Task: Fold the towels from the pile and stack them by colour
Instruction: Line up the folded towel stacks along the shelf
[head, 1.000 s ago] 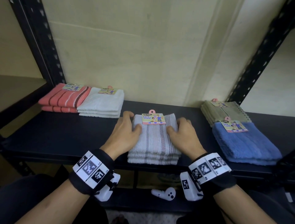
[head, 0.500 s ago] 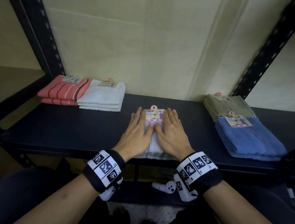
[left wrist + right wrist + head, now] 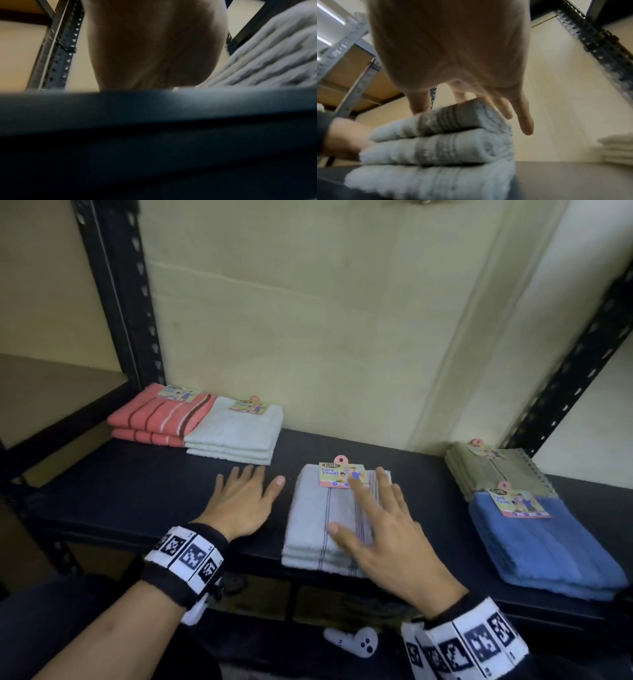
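Towels (image 3: 325, 522) stacked mid-shelf (image 3: 137, 491) look soft, light and floppy, best lifted by both side edges together, right hand (image 3: 383, 539) flat with spread fingers on top, left hand (image 3: 243, 501) open on bare shelf beside them

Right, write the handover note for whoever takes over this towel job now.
Left hand: open, flat on the shelf, beside the grey striped stack.
Right hand: open, fingers spread over that stack's top.
Done: five folded stacks sit on the shelf: coral, white, grey striped, olive, blue.
Left: no unfolded towels in view; check for more.
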